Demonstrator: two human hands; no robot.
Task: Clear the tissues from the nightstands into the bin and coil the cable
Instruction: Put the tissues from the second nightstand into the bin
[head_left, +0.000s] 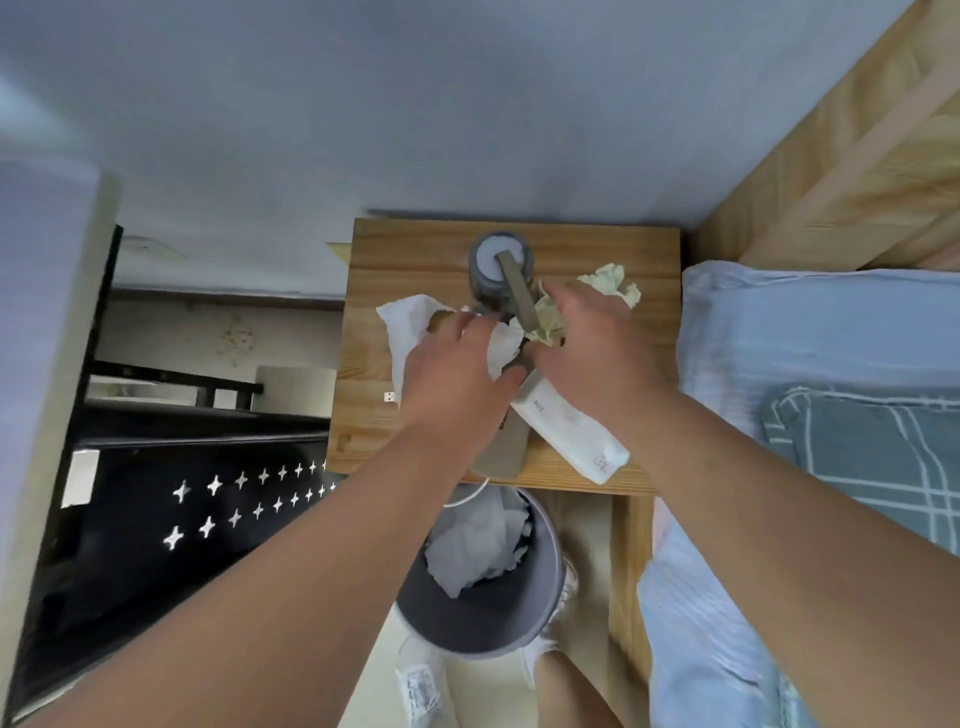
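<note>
Two hands at mid-surface (363, 431): left hand (457, 364) pinches the white tissue (405, 322), right hand (587, 343) curls round a cream tissue (545, 325) by the lamp (498, 260), cream wad (615, 286) near back-right corner, cable (467, 499) hanging off front edge, bin (457, 623) on floor below, tissues inside.

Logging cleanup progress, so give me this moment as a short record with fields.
nightstand: wooden, beside the bed
left hand: grips white tissue
right hand: grips yellow tissue
lamp: upright, at nightstand's back
bin: on floor below, tissues inside
cable: white, loops below nightstand's front edge
</note>
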